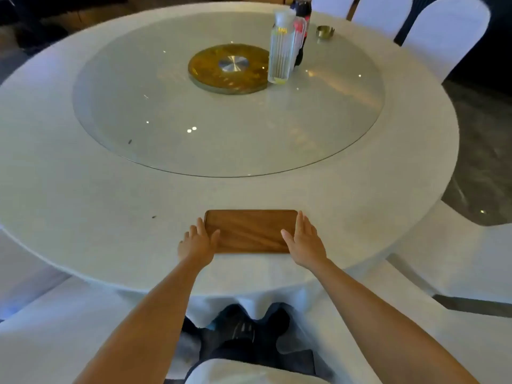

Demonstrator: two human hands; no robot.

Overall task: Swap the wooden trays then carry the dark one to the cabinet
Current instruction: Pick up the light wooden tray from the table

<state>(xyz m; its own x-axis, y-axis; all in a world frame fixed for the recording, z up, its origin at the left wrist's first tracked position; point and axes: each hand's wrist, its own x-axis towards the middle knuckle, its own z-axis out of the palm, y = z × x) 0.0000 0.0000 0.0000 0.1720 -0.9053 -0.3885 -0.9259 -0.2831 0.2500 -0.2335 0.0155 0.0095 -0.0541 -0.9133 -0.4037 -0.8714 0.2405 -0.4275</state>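
Note:
A brown wooden tray (250, 230) lies flat on the near part of the round white table (83, 195), long side toward me. My left hand (198, 241) rests at the tray's left end, thumb over the near left corner, fingers along the side. My right hand (303, 241) sits at the tray's right end in the same way, thumb on the tray surface. Both hands touch the tray with fingers extended; the tray rests on the tablecloth. Only one tray is in view. No cabinet is visible.
A glass turntable (138, 115) with a gold hub (228, 68) covers the table's middle. On its far right stand a clear ribbed pitcher (281, 48) and a dark soda bottle (302, 12); a small metal ashtray (325, 31) lies beyond. White-covered chairs (448, 29) surround the table.

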